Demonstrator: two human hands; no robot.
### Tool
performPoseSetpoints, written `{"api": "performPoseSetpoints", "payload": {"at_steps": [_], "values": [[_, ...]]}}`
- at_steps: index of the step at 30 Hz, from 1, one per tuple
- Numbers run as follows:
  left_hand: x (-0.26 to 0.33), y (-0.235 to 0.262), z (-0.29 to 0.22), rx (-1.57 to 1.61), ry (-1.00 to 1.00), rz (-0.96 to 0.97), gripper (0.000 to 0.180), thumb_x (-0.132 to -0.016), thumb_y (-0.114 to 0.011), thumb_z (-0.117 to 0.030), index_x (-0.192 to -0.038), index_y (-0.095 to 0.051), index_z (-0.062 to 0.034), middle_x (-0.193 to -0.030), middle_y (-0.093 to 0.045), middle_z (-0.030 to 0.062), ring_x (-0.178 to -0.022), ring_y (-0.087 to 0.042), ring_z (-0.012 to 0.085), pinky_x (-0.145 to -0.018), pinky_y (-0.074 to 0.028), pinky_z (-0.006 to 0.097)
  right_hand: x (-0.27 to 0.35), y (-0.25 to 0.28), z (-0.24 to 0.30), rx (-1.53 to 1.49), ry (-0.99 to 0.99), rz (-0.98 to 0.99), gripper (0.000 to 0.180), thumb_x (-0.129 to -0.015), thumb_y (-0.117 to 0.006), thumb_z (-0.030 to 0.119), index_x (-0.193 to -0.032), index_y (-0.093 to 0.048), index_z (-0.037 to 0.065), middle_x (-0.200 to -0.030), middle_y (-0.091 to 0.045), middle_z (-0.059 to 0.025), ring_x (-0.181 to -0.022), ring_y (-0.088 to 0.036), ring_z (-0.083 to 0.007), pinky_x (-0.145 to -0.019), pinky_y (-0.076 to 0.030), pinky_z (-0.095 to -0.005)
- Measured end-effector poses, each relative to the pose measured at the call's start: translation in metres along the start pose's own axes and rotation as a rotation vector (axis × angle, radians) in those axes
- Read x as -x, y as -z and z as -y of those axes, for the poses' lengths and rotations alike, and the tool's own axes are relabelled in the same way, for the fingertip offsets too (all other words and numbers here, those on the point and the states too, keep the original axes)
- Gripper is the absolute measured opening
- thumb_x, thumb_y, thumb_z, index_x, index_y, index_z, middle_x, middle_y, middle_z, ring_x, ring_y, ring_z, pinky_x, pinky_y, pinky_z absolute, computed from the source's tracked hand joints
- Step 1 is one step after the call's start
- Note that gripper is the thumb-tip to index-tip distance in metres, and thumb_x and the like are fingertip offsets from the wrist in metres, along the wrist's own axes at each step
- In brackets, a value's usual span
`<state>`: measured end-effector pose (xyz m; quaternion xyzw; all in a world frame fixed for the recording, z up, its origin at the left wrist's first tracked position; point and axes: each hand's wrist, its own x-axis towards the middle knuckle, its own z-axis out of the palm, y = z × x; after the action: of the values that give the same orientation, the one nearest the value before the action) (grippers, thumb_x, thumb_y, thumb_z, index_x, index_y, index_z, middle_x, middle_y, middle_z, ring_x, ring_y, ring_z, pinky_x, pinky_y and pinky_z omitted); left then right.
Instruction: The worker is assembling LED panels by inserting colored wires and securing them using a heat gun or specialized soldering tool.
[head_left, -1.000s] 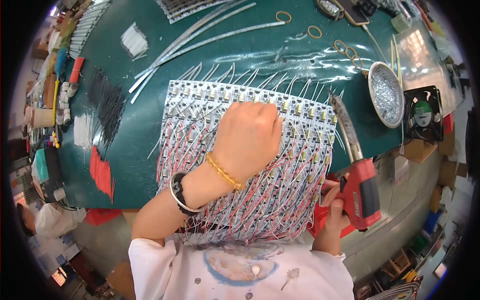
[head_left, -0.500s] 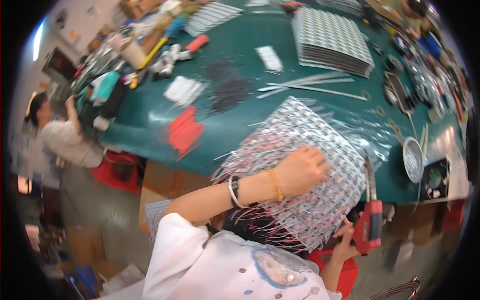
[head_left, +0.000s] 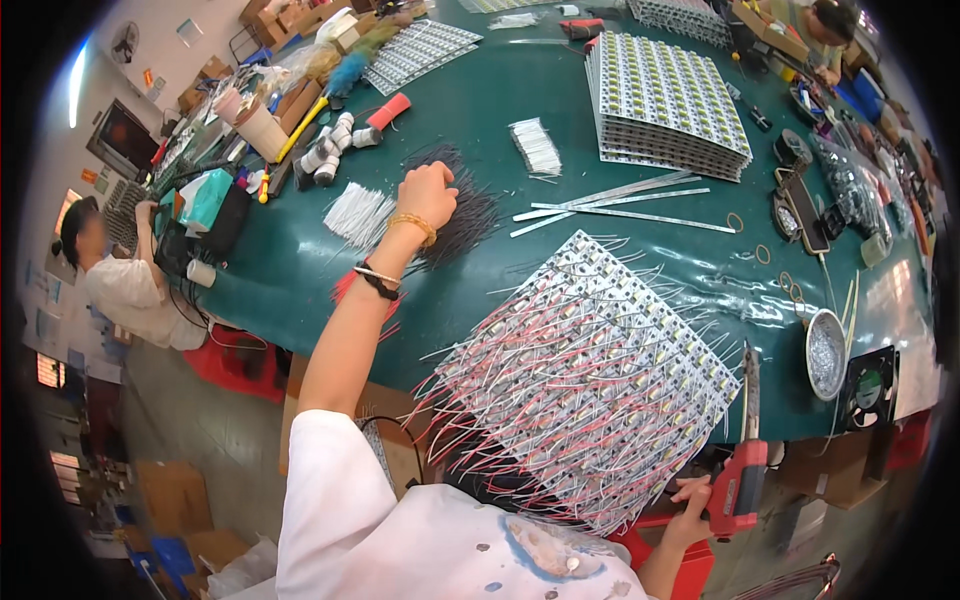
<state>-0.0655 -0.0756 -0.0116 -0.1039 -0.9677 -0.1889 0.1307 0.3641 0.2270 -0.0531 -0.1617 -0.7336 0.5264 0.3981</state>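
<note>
My left hand (head_left: 428, 197) is over a pile of thin black wires (head_left: 468, 212), its fingers curled closed. Whatever lies between the fingertips is hidden. My right hand (head_left: 688, 512) grips a red soldering gun (head_left: 740, 490) at the right, its long metal tip pointing away from me. Between my arms a large white circuit board panel (head_left: 610, 350) sits tilted at the table's near edge. Many red and white wires stick out of it, mostly toward its left and near sides. Beside the black pile are white wires (head_left: 358, 214) and red wires (head_left: 345, 287), the red partly behind my forearm.
A stack of circuit board panels (head_left: 670, 100) stands at the far right of the green table (head_left: 560, 90). Narrow white strips (head_left: 630, 205) lie before it. At right are a metal bowl (head_left: 826, 355) and a small black fan (head_left: 872, 385). Another person (head_left: 130, 280) sits at left.
My left hand has moved from the panel up and left to the black wires. My right hand stays on the soldering gun.
</note>
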Motion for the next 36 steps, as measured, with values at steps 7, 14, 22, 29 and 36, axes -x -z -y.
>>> {"api": "performPoseSetpoints", "payload": {"at_steps": [7,14,22,29,36], "values": [[-0.01,-0.008,0.009,0.035,0.037,0.122,0.014,-0.079,-0.064,-0.008,-0.09,-0.063,-0.001,-0.087,-0.066,0.0164,-0.083,-0.063,0.0303,-0.076,-0.048,0.038,-0.011,0.004,-0.001,-0.075,-0.064,-0.053,0.048,-0.094,-0.051,0.014,-0.129,-0.034,-0.013,-0.057,-0.046,-0.0047,-0.045,-0.043,-0.0124,-0.057,-0.048,-0.0309],[-0.001,0.02,-0.018,0.061,0.005,0.011,0.015,-0.081,-0.064,-0.017,-0.083,-0.063,-0.0021,-0.084,-0.065,0.0161,-0.083,-0.061,0.0329,-0.073,-0.047,0.04,-0.01,0.007,-0.003,-0.111,-0.074,-0.022,0.054,-0.094,-0.052,0.021,-0.131,-0.032,-0.012,-0.057,-0.046,-0.0044,-0.045,-0.042,-0.0121,-0.057,-0.046,-0.0295],[0.073,0.04,-0.142,0.722,-0.146,0.238,0.004,-0.078,-0.066,-0.001,-0.08,-0.064,0.002,-0.07,-0.065,0.0051,-0.065,-0.059,0.0097,-0.063,-0.046,0.024,-0.02,0.013,-0.004,-0.172,-0.095,-0.046,0.061,-0.09,-0.059,0.034,-0.128,-0.036,-0.009,-0.053,-0.045,-0.0041,-0.044,-0.044,-0.0125,-0.052,-0.045,-0.0302],[0.145,0.007,-0.241,0.747,-0.479,0.55,0.006,-0.075,-0.068,-0.001,-0.074,-0.062,-0.0001,-0.068,-0.059,0.0061,-0.065,-0.055,0.0156,-0.065,-0.041,0.028,-0.03,0.026,0.014,-0.253,-0.299,0.003,0.073,-0.084,-0.06,0.05,-0.124,-0.039,-0.008,-0.052,-0.046,-0.0028,-0.04,-0.044,-0.0116,-0.045,-0.046,-0.027],[0.164,-0.026,-0.249,0.524,-0.565,0.42,0.014,-0.073,-0.069,-0.005,-0.067,-0.056,-0.0083,-0.06,-0.053,0.0,-0.057,-0.048,0.0167,-0.069,-0.033,0.032,-0.027,0.044,0.021,-0.202,-0.315,-0.008,0.078,-0.083,-0.055,0.059,-0.122,-0.041,-0.008,-0.05,-0.046,-0.0004,-0.039,-0.042,-0.0081,-0.043,-0.044,-0.0229]]}}
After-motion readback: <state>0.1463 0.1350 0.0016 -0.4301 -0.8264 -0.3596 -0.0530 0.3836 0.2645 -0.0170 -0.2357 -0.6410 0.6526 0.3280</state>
